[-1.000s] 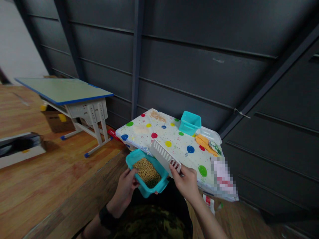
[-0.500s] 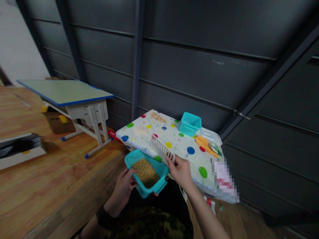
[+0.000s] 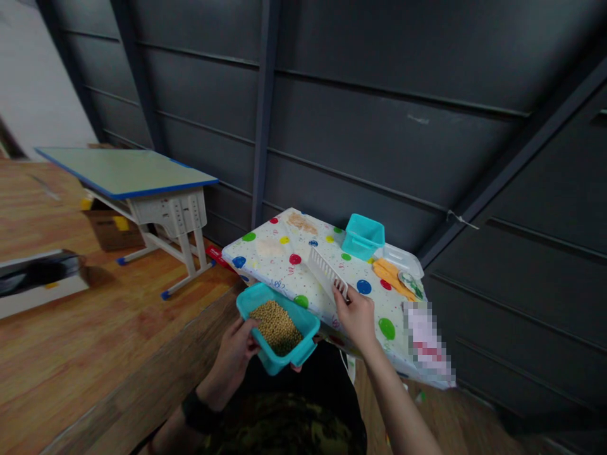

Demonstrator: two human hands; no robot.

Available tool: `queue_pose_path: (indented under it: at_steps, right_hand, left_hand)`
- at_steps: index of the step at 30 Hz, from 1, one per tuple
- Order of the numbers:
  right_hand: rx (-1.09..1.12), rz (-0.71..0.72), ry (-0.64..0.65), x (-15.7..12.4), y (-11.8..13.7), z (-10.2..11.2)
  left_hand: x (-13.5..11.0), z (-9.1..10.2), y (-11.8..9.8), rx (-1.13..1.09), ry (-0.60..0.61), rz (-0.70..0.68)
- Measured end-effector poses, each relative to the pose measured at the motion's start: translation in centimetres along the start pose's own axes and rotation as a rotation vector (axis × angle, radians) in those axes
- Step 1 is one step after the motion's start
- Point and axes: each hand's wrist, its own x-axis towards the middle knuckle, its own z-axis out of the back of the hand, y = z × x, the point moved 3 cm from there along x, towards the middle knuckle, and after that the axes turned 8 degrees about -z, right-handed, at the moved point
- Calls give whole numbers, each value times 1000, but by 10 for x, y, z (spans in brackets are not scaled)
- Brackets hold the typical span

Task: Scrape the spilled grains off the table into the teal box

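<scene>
My left hand [image 3: 238, 347] grips the near left side of a teal plastic box [image 3: 310, 327], thumb over the rim. Yellowish round beans [image 3: 277, 322], like soybeans, lie inside it. The box sits just off the table's front edge, over my lap. In my right hand [image 3: 355, 311] is a white slotted plastic piece [image 3: 327, 268], pinched at its near end and tilted above the tabletop, clear of the box. What lies behind its slotted side cannot be made out.
A balloon-patterned cloth covers the table [image 3: 332, 234]. At its back right stand a second teal box [image 3: 363, 237], a clear lid [image 3: 401, 260] and an orange cloth [image 3: 393, 277]. Pale patches [image 3: 270, 248] mark the left. A dark panelled wall [image 3: 332, 126] rises behind; a green-topped desk [image 3: 128, 174] stands left.
My right hand has moved right with the white slotted piece, away from the box. My left hand and the bean box have stayed nearly in place.
</scene>
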Motion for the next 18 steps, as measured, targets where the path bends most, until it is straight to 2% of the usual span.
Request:
queue_pose_path:
  at_steps: [4, 9, 18]
  right_hand:
    - [6, 25, 70, 2, 1, -5]
    - [62, 63, 144, -9, 9, 0]
    - [166, 238, 159, -42, 37, 3]
  left_hand:
    - [-2, 0, -3, 4, -16, 7]
    - [-2, 0, -3, 3, 4, -2]
    - [-1, 1, -1, -4, -16, 25]
